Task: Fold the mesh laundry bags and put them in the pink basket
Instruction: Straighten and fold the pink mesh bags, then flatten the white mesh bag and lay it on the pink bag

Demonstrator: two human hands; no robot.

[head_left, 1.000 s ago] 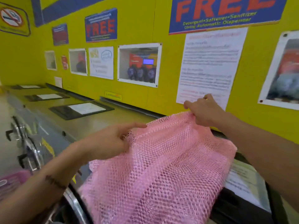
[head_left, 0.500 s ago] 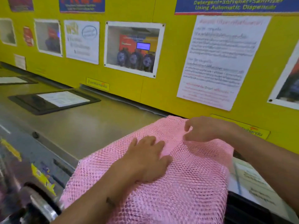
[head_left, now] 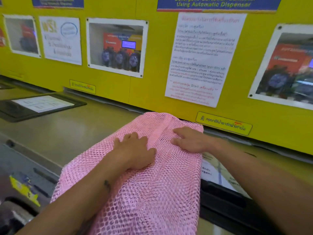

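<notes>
A pink mesh laundry bag (head_left: pixel 152 192) lies spread on the steel top of a washing machine, its far end near the yellow wall and its near end hanging over the front edge. My left hand (head_left: pixel 135 150) rests flat on the bag's middle, fingers spread. My right hand (head_left: pixel 189 139) presses flat on the bag's far right part, fingers pointing left. Neither hand grips the mesh. The pink basket is not in view.
The steel machine top (head_left: pixel 67 131) runs left, carrying a black lid with a white label (head_left: pixel 40 104). Another black lid with a label (head_left: pixel 220 177) lies just right of the bag. A yellow wall (head_left: pixel 152 65) with posters stands close behind. Machine fronts drop off at the left.
The bag went from being held up by its top edge to lying on the machine top. Both hands let go of the edge and now press flat on it.
</notes>
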